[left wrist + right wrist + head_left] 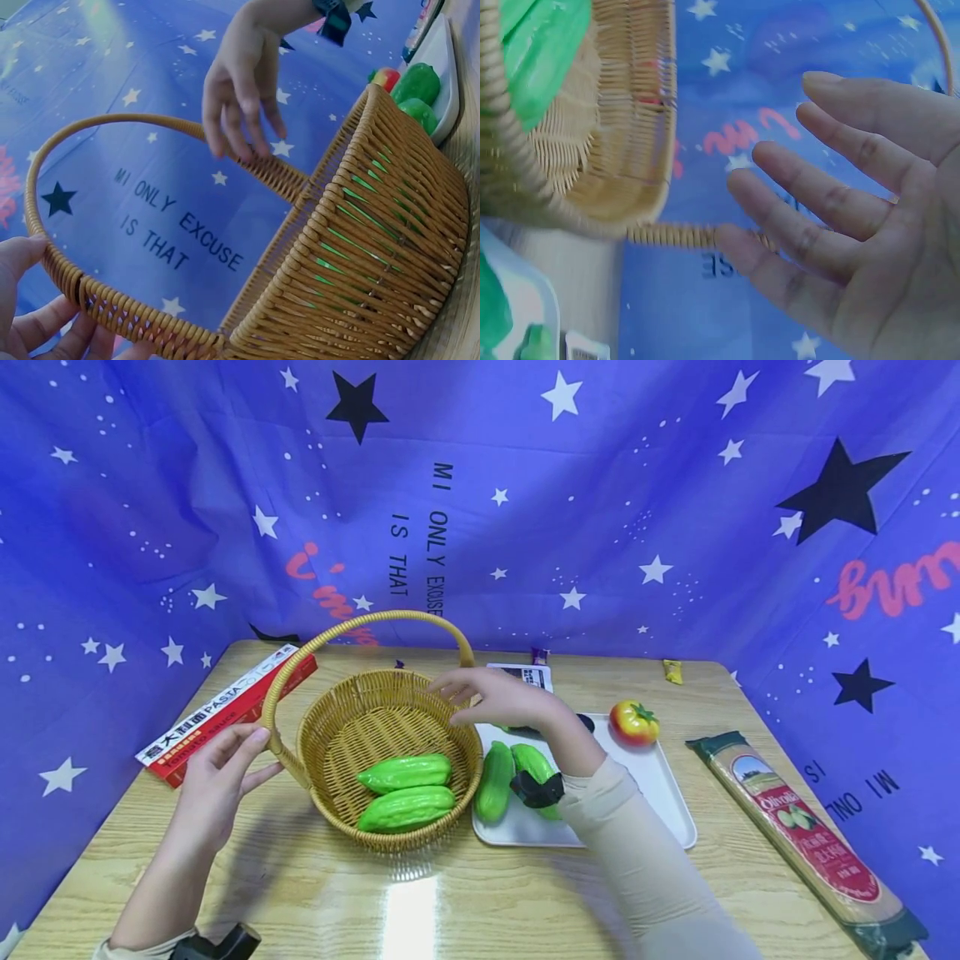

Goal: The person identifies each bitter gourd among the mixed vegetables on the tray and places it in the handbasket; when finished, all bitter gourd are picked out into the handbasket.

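A round wicker basket [360, 727] stands on the table with its arched handle [405, 614] upright. Inside it lie two ridged light-green gourds [408, 808]. My left hand [213, 785] holds the handle near its left base, thumb on one side and fingers on the other, as the left wrist view shows. At the handle's opposite side hovers my right hand [502, 697], its fingers spread and fairly straight in the right wrist view [855, 210]. Its fingertips overlap the handle in the left wrist view; whether they touch it I cannot tell.
Right of the basket, a white tray [645, 785] carries a cucumber [495, 783], a green gourd [531, 762] and a tomato [634, 723]. A red pasta box [225, 714] lies at left, a spaghetti packet [810, 843] at right. A yellow wrapper [672, 672] lies far back.
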Action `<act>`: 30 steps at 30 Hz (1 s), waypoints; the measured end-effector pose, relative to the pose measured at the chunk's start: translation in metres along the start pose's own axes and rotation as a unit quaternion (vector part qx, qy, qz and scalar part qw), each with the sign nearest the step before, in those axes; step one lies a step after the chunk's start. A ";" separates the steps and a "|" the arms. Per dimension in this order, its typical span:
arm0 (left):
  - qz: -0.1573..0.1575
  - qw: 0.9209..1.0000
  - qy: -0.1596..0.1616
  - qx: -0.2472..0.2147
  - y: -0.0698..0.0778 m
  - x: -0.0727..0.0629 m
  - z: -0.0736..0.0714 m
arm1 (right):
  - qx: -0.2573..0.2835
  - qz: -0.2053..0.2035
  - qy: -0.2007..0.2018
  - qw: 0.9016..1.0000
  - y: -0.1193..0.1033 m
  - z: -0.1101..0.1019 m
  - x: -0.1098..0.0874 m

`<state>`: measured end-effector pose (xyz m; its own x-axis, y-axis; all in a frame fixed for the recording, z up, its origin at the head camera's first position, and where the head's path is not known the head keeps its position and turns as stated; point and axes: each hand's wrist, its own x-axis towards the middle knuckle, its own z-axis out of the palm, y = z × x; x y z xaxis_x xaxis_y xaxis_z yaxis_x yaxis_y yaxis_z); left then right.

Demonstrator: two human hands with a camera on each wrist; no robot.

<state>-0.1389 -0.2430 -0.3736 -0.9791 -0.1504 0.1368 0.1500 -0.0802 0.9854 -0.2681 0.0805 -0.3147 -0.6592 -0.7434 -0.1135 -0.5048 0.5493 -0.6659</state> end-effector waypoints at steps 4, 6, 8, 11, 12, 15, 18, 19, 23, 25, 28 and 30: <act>-0.005 1.000 -0.001 -0.001 0.000 0.000 -0.001 | 0.033 -0.004 0.048 0.998 0.012 -0.003 -0.023; -0.007 1.000 -0.002 0.000 0.001 0.000 -0.001 | 0.047 -0.004 0.069 0.997 0.019 -0.004 -0.033; -0.011 1.000 -0.002 -0.001 0.001 0.000 -0.002 | 0.053 0.000 0.089 0.995 0.026 -0.005 -0.042; -0.015 1.000 -0.002 -0.003 0.001 0.000 -0.001 | 0.054 0.014 0.114 0.992 0.035 -0.005 -0.055; -0.017 1.000 -0.003 -0.004 0.001 0.000 -0.001 | 0.050 0.020 0.122 0.991 0.039 -0.004 -0.059; -0.019 1.000 -0.006 -0.008 0.002 0.001 -0.001 | 0.046 0.041 0.140 0.988 0.048 -0.001 -0.070; -0.020 1.000 -0.008 -0.013 0.002 0.001 -0.001 | 0.040 0.068 0.157 0.984 0.056 0.003 -0.080; -0.019 1.000 -0.009 -0.015 0.002 0.001 -0.001 | 0.037 0.078 0.162 0.983 0.059 0.005 -0.083; -0.017 1.000 -0.011 -0.019 0.001 0.001 -0.001 | 0.017 0.117 0.174 0.978 0.070 0.015 -0.093; -0.017 1.000 -0.013 -0.020 0.001 0.001 -0.002 | 0.013 0.137 0.174 0.975 0.078 0.021 -0.098; -0.016 1.000 -0.015 -0.023 0.001 0.001 -0.002 | 0.026 0.160 0.169 0.972 0.089 0.029 -0.104; -0.016 1.000 -0.014 -0.023 0.001 0.002 -0.003 | 0.036 0.174 0.165 0.970 0.094 0.035 -0.107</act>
<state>-0.1401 -0.2459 -0.3729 -0.9868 -0.1191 0.1094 0.1246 -0.1293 0.9837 -0.2257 0.1981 -0.3908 -0.9314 -0.3487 -0.1049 -0.1884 0.7081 -0.6805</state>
